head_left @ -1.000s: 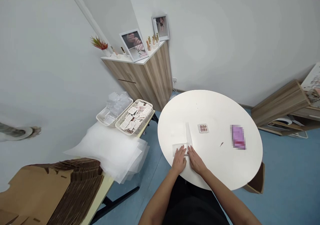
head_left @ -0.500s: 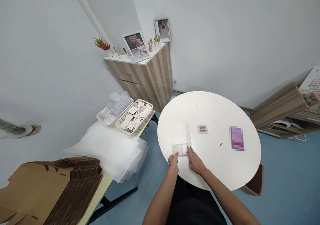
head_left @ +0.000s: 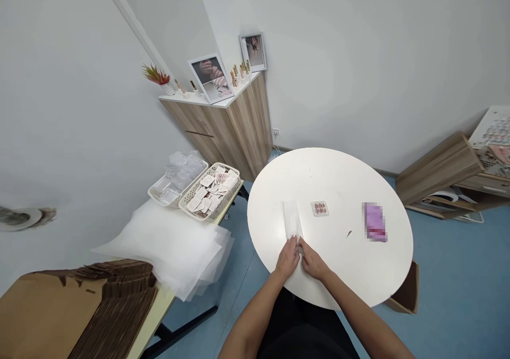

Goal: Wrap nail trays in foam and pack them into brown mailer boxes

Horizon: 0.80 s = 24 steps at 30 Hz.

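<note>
A white, translucent packing sheet [head_left: 291, 215] lies as a narrow folded strip on the round white table, pointing away from me. My left hand [head_left: 287, 258] has its fingers closed on the near end of the strip. My right hand [head_left: 313, 260] pinches that same end from the other side, the fingertips of both hands nearly meeting. Whatever is inside the fold is hidden. To the right of the strip sits a small clear pack of press-on nails [head_left: 320, 208], untouched.
The round table [head_left: 374, 274] also bears a blurred purple packet [head_left: 375, 222] and a dark fleck. On the side table at left are loose white sheets [head_left: 175, 242], a basket of nail packs [head_left: 213, 191], a tray of clear packaging [head_left: 179, 176] and stacked flat cardboard [head_left: 51, 311].
The sheet was wider, with a folded part near me; now its sides are folded into a narrow strip. Both hands have closed in on its near end, the left moving right.
</note>
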Each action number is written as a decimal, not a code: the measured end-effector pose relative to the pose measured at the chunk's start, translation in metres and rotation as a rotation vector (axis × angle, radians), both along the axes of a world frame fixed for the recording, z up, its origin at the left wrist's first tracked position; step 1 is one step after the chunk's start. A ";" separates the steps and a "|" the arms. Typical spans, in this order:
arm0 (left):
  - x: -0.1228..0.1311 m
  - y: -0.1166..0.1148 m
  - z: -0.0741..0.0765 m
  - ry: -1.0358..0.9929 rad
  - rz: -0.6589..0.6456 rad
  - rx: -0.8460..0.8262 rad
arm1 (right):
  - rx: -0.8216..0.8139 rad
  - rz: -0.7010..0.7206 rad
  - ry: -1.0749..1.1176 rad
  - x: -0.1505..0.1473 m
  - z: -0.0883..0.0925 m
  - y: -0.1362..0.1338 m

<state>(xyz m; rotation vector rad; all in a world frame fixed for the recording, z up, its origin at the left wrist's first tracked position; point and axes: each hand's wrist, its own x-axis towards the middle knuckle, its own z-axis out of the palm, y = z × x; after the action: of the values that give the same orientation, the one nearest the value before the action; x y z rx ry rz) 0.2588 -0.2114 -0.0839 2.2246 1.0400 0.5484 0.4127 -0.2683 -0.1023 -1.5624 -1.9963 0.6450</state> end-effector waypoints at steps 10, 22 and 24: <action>-0.017 0.009 0.010 0.282 -0.322 0.265 | 0.192 0.053 -0.382 0.006 0.019 0.011; -0.015 0.048 0.034 0.148 -0.351 0.065 | 0.068 0.079 -0.253 0.019 0.037 0.040; -0.015 0.058 0.045 0.087 -0.302 -0.038 | -0.056 0.058 -0.176 0.023 0.049 0.050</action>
<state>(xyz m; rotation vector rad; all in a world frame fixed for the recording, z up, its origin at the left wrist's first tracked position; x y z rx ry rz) 0.2439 -0.1539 -0.0390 2.3312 0.7291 0.2992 0.4354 -0.2187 -0.0530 -1.6491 -2.1766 0.6092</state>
